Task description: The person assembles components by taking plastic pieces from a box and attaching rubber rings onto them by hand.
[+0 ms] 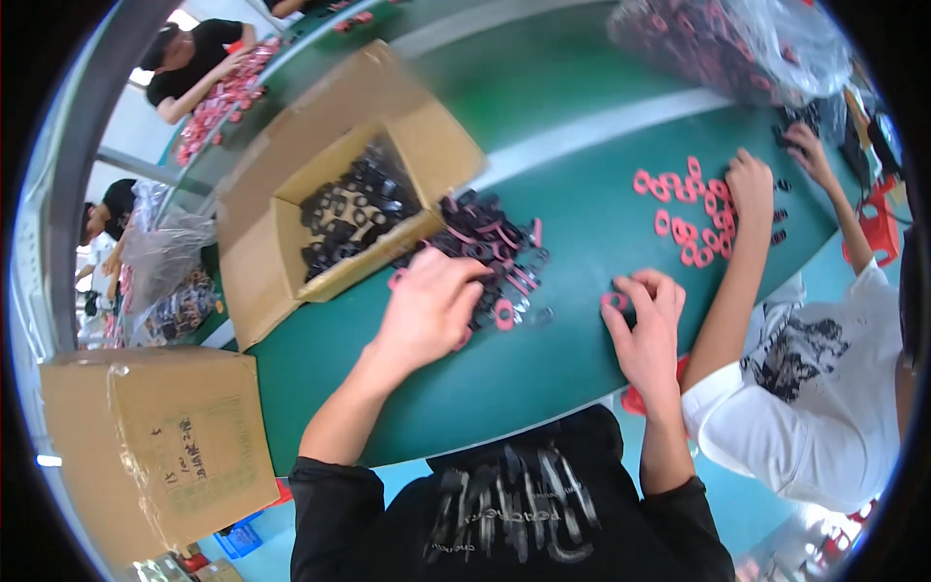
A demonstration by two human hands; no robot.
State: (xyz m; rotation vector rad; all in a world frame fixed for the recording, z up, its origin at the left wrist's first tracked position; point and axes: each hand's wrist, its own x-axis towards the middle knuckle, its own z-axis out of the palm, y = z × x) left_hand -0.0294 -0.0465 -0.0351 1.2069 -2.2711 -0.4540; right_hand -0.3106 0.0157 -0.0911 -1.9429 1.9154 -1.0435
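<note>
My left hand (422, 308) reaches over the near left edge of a pile of black and pink parts (485, 233). Its fingers are curled down onto the pile, and what lies under the fingertips is hidden. A loose pink ring-shaped part (503, 313) lies just right of that hand, beside small clear pieces (541, 315). To the right, my right hand (652, 335) pinches another pink oval ring (613, 302) between thumb and fingers, low over the green table (572, 373).
Behind the pile, an open cardboard box (301, 267) holds black parts. A closed carton (160, 446) stands at left. Pink rings (684, 233) lie near a co-worker's hand (750, 184) at right. A clear bag (718, 48) of parts sits at the far right.
</note>
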